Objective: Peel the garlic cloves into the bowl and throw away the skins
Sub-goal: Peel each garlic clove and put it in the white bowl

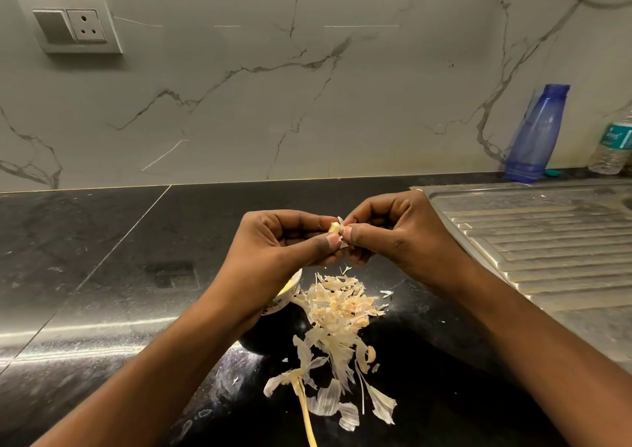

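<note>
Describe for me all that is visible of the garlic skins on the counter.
The skins are thin, papery flakes and strips, off-white to pale tan, heaped loosely on the black counter. The heap is densest at its far end, where its left edge reaches the bowl. Nearer, larger ribbed pieces lie spread out, and one long yellowish stalk runs towards the bottom edge. Small crumbs lie apart. The left hand and right hand are above it and do not touch it.

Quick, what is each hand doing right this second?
Left hand: closed, pinching the small pale yellow garlic clove.
Right hand: closed, pinching the thin papery white skin at that clove's tip.
</note>
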